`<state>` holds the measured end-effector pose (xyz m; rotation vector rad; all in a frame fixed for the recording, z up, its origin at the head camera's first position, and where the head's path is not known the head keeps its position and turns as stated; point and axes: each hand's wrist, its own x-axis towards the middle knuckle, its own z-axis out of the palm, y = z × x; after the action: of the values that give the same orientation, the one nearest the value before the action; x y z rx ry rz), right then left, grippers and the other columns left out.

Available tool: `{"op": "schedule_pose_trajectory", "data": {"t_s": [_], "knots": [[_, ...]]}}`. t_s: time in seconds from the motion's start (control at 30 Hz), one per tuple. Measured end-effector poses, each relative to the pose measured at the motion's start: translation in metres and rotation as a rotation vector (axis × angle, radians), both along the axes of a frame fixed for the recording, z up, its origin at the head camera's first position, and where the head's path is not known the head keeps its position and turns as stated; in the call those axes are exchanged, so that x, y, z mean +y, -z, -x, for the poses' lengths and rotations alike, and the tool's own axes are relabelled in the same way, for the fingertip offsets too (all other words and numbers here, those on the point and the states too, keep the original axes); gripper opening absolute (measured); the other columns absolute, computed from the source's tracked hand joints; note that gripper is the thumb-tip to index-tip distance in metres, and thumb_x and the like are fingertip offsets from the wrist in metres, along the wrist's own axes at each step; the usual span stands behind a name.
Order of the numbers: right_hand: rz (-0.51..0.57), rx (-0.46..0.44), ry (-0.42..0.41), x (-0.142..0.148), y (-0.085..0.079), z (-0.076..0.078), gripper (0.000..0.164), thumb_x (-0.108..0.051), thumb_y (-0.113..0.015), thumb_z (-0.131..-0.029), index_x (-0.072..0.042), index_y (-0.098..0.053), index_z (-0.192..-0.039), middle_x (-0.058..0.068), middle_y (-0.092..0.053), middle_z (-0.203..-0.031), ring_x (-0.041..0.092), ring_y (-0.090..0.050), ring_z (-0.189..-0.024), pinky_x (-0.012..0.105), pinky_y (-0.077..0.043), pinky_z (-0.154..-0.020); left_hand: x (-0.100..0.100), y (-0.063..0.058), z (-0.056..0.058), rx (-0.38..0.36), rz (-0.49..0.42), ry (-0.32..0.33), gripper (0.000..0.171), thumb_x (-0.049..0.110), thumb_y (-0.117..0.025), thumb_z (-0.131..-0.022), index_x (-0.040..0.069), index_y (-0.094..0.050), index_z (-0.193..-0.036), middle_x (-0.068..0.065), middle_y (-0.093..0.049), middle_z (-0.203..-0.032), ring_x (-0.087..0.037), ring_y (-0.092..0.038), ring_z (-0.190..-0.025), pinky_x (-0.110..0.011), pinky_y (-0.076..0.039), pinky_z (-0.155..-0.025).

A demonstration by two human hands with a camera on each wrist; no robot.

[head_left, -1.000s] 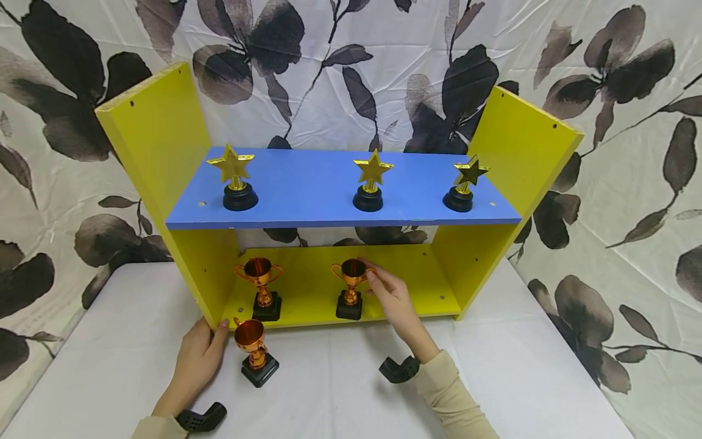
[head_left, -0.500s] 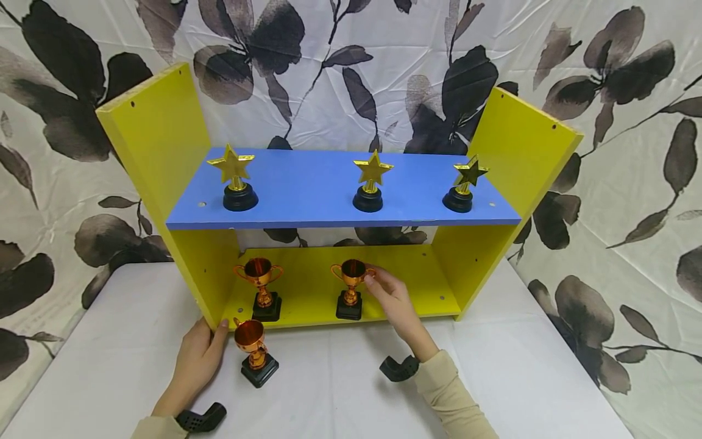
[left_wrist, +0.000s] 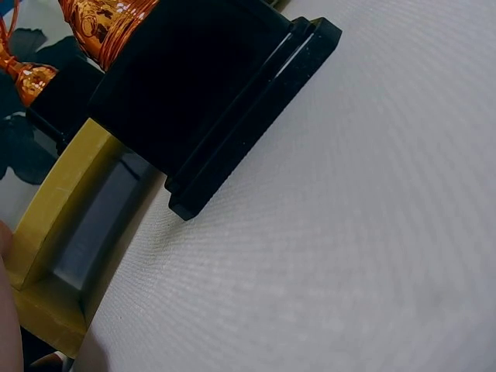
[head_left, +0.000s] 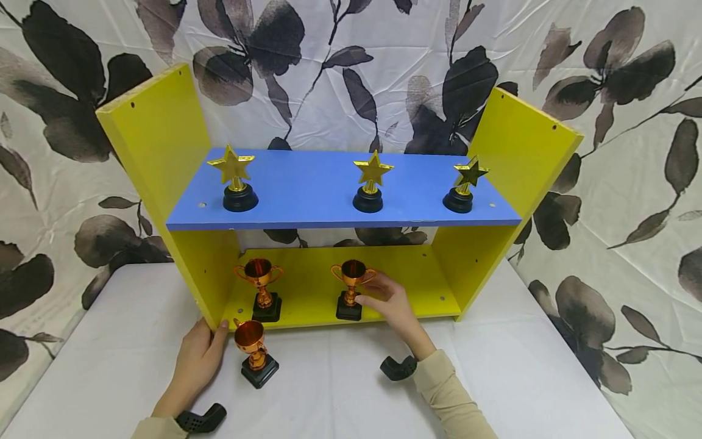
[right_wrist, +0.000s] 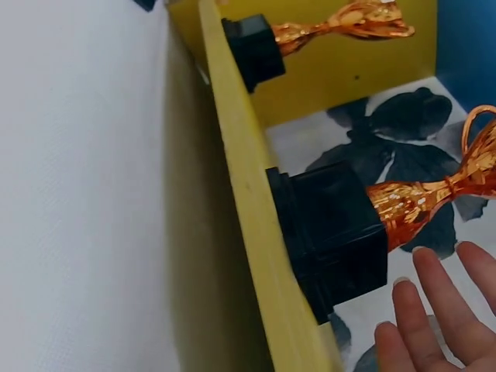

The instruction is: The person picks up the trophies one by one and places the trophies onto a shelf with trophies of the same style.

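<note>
My left hand point(head_left: 200, 353) holds the lower left front corner of a yellow and blue shelf unit point(head_left: 351, 222), thumb at the front edge and fingers along the outer side. Beside it, a bronze-coloured trophy cup point(head_left: 252, 342) with a black square base stands on the table. On the bottom board, my right hand point(head_left: 392, 302) is beside a second trophy cup point(head_left: 351, 277); its spread fingers point(right_wrist: 442, 283) appear straight in the right wrist view, close to the cup's stem. Another trophy cup point(head_left: 263, 280) stands further left on that board.
Three gold star trophies, at left point(head_left: 240, 195), middle point(head_left: 368, 198) and right point(head_left: 458, 198), stand on the blue middle board point(head_left: 307, 183). The yellow side panels point(head_left: 159, 140) rise above it. A white cloth point(head_left: 329, 390) covers the table, with a floral cloth point(head_left: 351, 73) behind.
My right hand has come away from the handle of the cup on the bottom board, its thumb now lower near the base. My left hand and the trophies stay put.
</note>
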<state>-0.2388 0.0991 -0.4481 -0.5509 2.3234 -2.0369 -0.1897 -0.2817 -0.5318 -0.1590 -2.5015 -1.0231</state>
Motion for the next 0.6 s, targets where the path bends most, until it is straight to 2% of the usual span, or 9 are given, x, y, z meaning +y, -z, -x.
{"op": "schedule_pose_trajectory", "data": {"t_s": [0.13, 0.2, 0.27, 0.37, 0.43, 0.5, 0.6], "knots": [[-0.019, 0.015, -0.01, -0.002, -0.004, -0.005, 0.045, -0.001, -0.075, -0.085, 0.008, -0.058, -0.126, 0.024, -0.059, -0.126, 0.047, -0.052, -0.121, 0.056, -0.04, -0.105, 0.0, 0.0, 0.0, -0.005, 0.002, -0.001, 0.035, 0.018, -0.049, -0.104, -0.01, -0.052, -0.125, -0.024, -0.062, -0.109, -0.04, -0.06, -0.101, -0.058, -0.046, -0.085], [-0.05, 0.015, 0.004, -0.003, -0.001, -0.006, 0.045, -0.003, -0.078, -0.083, 0.007, -0.06, -0.123, 0.023, -0.061, -0.124, 0.046, -0.054, -0.12, 0.056, -0.04, -0.105, 0.001, -0.001, 0.0, -0.008, 0.001, 0.0, 0.035, 0.018, -0.049, -0.104, -0.01, -0.052, -0.125, -0.024, -0.062, -0.11, -0.04, -0.06, -0.101, -0.058, -0.046, -0.085], [-0.078, 0.021, 0.019, -0.003, 0.008, -0.001, 0.045, -0.006, -0.08, -0.082, 0.003, -0.062, -0.122, 0.019, -0.063, -0.123, 0.04, -0.056, -0.119, 0.052, -0.042, -0.105, 0.001, -0.001, 0.0, -0.011, 0.001, 0.0, 0.035, 0.018, -0.048, -0.104, -0.01, -0.052, -0.125, -0.024, -0.062, -0.11, -0.04, -0.059, -0.102, -0.058, -0.046, -0.086], [-0.137, 0.019, 0.024, -0.005, 0.008, -0.002, 0.047, -0.006, -0.081, -0.08, 0.002, -0.063, -0.122, 0.018, -0.063, -0.122, 0.038, -0.056, -0.119, 0.051, -0.041, -0.106, 0.001, -0.001, -0.001, -0.011, 0.0, -0.001, 0.035, 0.018, -0.048, -0.104, -0.01, -0.051, -0.125, -0.025, -0.062, -0.111, -0.041, -0.059, -0.103, -0.059, -0.045, -0.086], [-0.157, 0.024, 0.008, -0.005, 0.007, -0.002, 0.048, -0.006, -0.081, -0.08, 0.002, -0.062, -0.124, 0.019, -0.063, -0.123, 0.038, -0.056, -0.119, 0.051, -0.041, -0.106, 0.001, -0.001, -0.001, -0.011, 0.0, -0.003, 0.035, 0.018, -0.048, -0.104, -0.01, -0.052, -0.125, -0.025, -0.062, -0.11, -0.041, -0.059, -0.102, -0.058, -0.045, -0.086], [-0.179, 0.014, -0.015, -0.007, -0.003, -0.007, 0.05, -0.002, -0.08, -0.08, 0.007, -0.059, -0.125, 0.024, -0.06, -0.125, 0.043, -0.053, -0.121, 0.054, -0.039, -0.107, 0.001, -0.001, 0.0, -0.012, -0.003, -0.004, 0.035, 0.018, -0.047, -0.105, -0.01, -0.052, -0.125, -0.025, -0.062, -0.11, -0.042, -0.059, -0.103, -0.058, -0.045, -0.086], [-0.211, 0.013, -0.036, -0.006, -0.005, -0.008, 0.054, -0.002, -0.08, -0.08, 0.007, -0.057, -0.128, 0.024, -0.058, -0.128, 0.042, -0.052, -0.124, 0.053, -0.038, -0.108, 0.001, -0.001, 0.0, -0.019, -0.007, -0.004, 0.036, 0.018, -0.047, -0.105, -0.011, -0.052, -0.125, -0.026, -0.062, -0.111, -0.043, -0.059, -0.104, -0.058, -0.044, -0.086]]}}
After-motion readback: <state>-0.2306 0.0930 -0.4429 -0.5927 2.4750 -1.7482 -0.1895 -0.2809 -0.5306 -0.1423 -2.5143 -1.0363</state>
